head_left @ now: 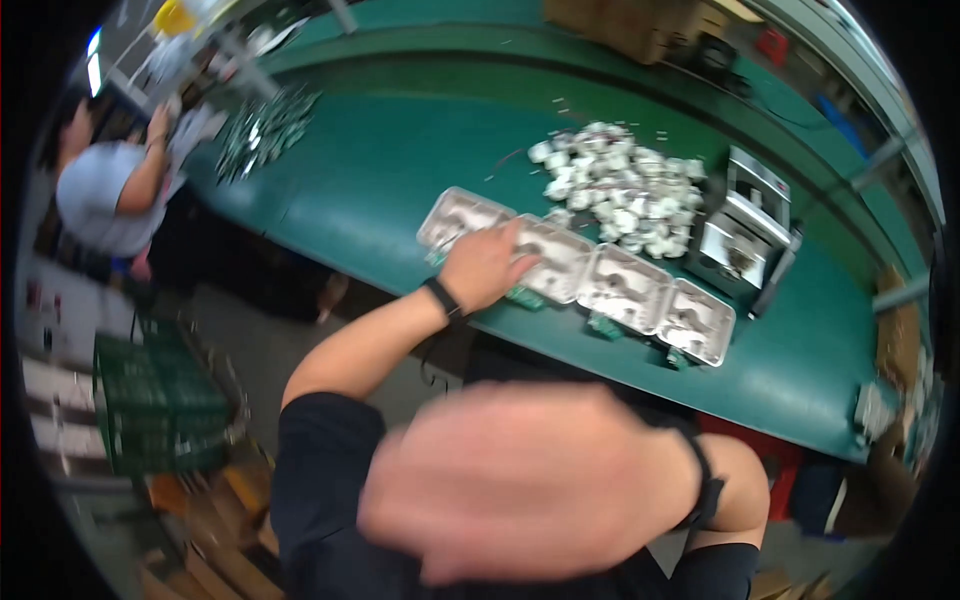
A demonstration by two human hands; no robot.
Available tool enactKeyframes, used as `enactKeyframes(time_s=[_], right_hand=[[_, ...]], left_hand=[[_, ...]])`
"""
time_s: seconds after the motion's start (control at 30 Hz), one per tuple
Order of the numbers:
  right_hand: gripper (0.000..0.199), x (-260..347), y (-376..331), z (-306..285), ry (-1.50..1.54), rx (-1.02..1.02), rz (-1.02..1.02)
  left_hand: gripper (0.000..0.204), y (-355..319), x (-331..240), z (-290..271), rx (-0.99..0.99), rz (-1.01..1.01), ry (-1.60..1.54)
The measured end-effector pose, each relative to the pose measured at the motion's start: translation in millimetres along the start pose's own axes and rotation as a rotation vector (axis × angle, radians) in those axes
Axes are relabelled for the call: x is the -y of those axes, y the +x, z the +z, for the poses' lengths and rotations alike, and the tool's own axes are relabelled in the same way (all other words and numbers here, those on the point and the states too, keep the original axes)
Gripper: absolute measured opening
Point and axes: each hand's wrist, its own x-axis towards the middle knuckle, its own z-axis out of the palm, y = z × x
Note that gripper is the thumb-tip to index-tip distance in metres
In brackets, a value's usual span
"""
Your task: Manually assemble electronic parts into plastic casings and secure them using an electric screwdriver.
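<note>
Several whitish shallow trays stand in a slanting row along the near side of the green table. My left hand (485, 265) reaches over the left part of this row, between the leftmost tray (465, 208) and the second tray (560, 258). Its thumb and fingers are apart, and nothing shows in them. Small green pieces (524, 297) lie along the trays' near edge. Farther right are a third tray (625, 285) and a rightmost tray (698, 318), with small parts inside. My right hand (520, 480) is raised close to the camera, smeared by motion, its fingers unreadable.
Behind the trays lies a heap of small white parts (630, 190). A metal bench device (745, 230) stands right of it. Thin green strips (265, 135) are piled at the table's far left, near another person (110, 195). Green crates (160, 400) stand at lower left.
</note>
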Motion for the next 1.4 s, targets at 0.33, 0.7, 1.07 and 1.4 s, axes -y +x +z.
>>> enactKeyframes(time_s=[0.33, 0.7, 1.07, 1.4], right_hand=[[0.031, -48.4, -11.0, 55.3, -0.02, 0.558, -0.044], [0.028, -55.5, -147.0, -23.5, -0.407, 0.105, 0.759], [0.02, -40.3, -189.1, -14.5, -0.411, -0.08, 0.844], [0.017, -16.8, -215.3, -34.7, -0.562, -0.244, 1.026]], left_hand=[[0.062, 12.3, 1.5, 17.2, -0.067, 0.036, 0.015], [0.045, 69.2, 27.9, -49.6, 0.245, 0.345, 0.132], [0.05, 204.0, 28.3, 15.8, 0.16, 0.441, 0.264], [0.05, 204.2, 30.4, 10.9, 0.323, 0.452, -0.032]])
